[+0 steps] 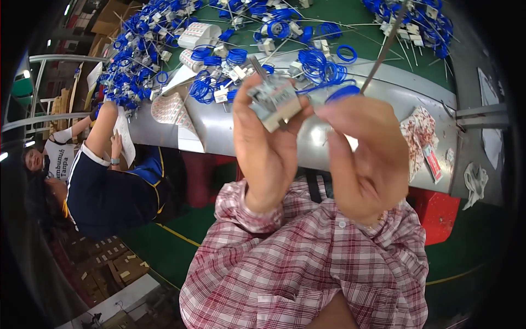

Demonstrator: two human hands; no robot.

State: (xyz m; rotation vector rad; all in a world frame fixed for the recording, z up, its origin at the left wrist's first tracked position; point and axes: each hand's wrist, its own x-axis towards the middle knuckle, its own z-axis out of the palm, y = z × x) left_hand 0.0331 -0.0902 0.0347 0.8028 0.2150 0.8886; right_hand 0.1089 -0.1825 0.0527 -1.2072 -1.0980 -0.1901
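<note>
My left hand (260, 151) is raised over the table's near edge, its fingers closed round a small boxy metal-and-white switch-like part (275, 101) with a short metal stem on top. Just right of it, my right hand (375, 156) is blurred by motion, thumb and fingers bent together close to the part. Whatever they pinch is too small or smeared to make out. A thin dark rod (383, 49) slants up from behind the right fingers; whether they grip it is unclear. Behind the hands lie several like parts with blue coiled tubing (320, 66).
A large heap of blue-coiled parts (139, 49) covers the far left; another pile (419, 27) sits far right. Label sheets (174, 112) hang at the metal edge (213, 126). A stained cloth (419, 131), a glove (475, 183) and a red stool (435, 216) are right. A co-worker (118, 186) sits left.
</note>
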